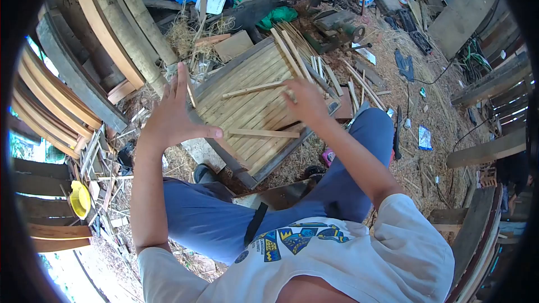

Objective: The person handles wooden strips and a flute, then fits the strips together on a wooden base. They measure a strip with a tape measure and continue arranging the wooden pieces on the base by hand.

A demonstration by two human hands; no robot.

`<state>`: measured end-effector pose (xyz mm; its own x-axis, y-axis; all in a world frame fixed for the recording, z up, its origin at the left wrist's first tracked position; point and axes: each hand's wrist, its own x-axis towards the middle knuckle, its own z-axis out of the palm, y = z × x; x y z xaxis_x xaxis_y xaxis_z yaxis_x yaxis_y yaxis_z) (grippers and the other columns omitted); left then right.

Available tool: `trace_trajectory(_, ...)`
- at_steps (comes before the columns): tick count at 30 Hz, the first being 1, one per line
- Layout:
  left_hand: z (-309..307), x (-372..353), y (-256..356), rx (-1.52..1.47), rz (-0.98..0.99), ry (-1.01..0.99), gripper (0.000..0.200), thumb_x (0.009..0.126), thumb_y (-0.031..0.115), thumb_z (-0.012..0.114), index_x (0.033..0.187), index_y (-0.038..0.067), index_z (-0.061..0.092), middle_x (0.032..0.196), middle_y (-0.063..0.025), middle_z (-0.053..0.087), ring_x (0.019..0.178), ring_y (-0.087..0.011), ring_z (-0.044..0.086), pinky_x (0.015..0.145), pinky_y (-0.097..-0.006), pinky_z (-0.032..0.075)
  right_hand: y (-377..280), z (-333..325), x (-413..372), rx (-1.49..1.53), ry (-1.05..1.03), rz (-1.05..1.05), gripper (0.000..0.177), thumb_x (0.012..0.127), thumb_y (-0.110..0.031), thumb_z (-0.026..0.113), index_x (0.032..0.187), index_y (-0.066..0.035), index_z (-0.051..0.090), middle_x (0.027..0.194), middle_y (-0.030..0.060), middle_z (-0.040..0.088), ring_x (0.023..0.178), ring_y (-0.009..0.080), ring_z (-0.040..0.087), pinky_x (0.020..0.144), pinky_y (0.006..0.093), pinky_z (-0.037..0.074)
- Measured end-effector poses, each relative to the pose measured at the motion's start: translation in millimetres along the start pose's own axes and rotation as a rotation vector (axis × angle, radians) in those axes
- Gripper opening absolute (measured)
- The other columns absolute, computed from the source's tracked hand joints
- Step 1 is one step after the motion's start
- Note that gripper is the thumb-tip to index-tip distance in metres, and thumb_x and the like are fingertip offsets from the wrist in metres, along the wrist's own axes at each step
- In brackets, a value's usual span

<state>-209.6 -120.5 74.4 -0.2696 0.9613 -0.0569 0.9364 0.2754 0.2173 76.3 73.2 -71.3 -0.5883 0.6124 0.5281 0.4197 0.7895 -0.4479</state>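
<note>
My left hand (175, 116) is raised at the left edge of a framed slatted wooden panel (255, 113), fingers stretched up and thumb spread wide, holding nothing. My right hand (307, 102) hovers over the panel's right side with its fingers bent and the thumb apart from them. A thin wooden strip (250, 90) slants across the slats, its right end meeting my right fingers in view; I see no clear grip on it. Lower down on the panel is a second strip (265, 133). Two long strips (290, 53) cross its upper right corner.
Loose sticks (365, 84) litter the shaving-covered ground on the right. A metal machine (342, 28) stands beyond the panel. Curved boards (62, 101) lean at the left, above a yellow bowl (80, 199). A dark cable (443, 73) runs along the right.
</note>
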Motion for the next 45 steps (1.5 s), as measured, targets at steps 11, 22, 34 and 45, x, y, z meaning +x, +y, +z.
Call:
trace_trajectory(11, -1, -7, -5, 0.007, 0.003, -0.006, 0.176, 0.041, 0.095, 0.080, 0.169, 0.010, -0.005, 0.170, -0.0316, 0.020, 0.154, -0.0560, 0.022, 0.121, -0.0691, 0.028, 61, 9, 5, -0.168, -0.056, 0.312, 0.023, 0.085, -0.010, 0.073, 0.104, -0.001, 0.063, 0.106, 0.0233, 0.064, 0.099, 0.0412, 0.066, 0.084, 0.0499, 0.056)
trace_trajectory(22, -3, -19, 1, 0.016, 0.005, -0.031, 0.174, 0.043, 0.092, 0.082, 0.169, 0.009, -0.005, 0.168, -0.0351, 0.021, 0.157, -0.0498, 0.022, 0.123, -0.0647, 0.029, 28, -96, -1, 0.005, -0.379, -0.167, 0.013, 0.092, -0.010, 0.064, 0.104, -0.005, 0.064, 0.100, 0.0122, 0.062, 0.096, 0.0334, 0.062, 0.086, 0.0457, 0.046)
trace_trajectory(34, 1, -28, -2, 0.032, 0.040, 0.006, 0.172, 0.044, 0.094, 0.080, 0.169, 0.011, -0.004, 0.167, -0.0364, 0.023, 0.157, -0.0504, 0.021, 0.120, -0.0701, 0.028, 50, -74, -14, -0.012, -0.571, -0.254, 0.012, 0.086, -0.015, 0.067, 0.095, -0.008, 0.065, 0.096, 0.0088, 0.061, 0.102, 0.0307, 0.059, 0.097, 0.0443, 0.038)
trace_trajectory(45, 3, -28, -4, 0.011, 0.060, 0.020, 0.175, 0.041, 0.097, 0.078, 0.169, 0.008, 0.000, 0.165, -0.0372, 0.026, 0.156, -0.0529, 0.020, 0.119, -0.0687, 0.031, 43, -68, -18, -0.002, -0.608, -0.228, 0.015, 0.083, -0.013, 0.068, 0.098, -0.008, 0.065, 0.098, 0.0087, 0.062, 0.104, 0.0309, 0.059, 0.096, 0.0461, 0.039)
